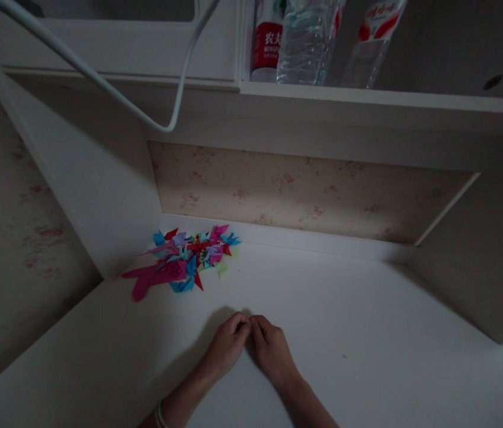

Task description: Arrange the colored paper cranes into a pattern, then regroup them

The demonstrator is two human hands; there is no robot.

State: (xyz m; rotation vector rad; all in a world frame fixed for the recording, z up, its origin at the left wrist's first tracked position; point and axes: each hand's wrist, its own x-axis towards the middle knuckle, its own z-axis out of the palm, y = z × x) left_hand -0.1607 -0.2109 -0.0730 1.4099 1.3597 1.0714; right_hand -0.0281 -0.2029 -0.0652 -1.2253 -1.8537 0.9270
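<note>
My left hand (230, 342) and my right hand (273, 348) come together low over the white tabletop, knuckles almost touching. Both are closed, fingers curled in and thumbs pressed against them. Whatever they may pinch is hidden by the fingers or too small to make out. A thin band (160, 415) circles my left wrist. Beyond my left hand, toward the back left, lies a heap of colourful folded paper pieces (162, 272), pink, blue, red, purple and pale green; some look like paper cranes. Neither hand touches the heap.
The white desktop (358, 309) runs back to a floral-papered wall (287, 185), with side panels left and right. Overhead, a shelf (367, 100) holds several plastic bottles (302, 44). A bent pale lamp arm or tube (117, 102) hangs down at upper left.
</note>
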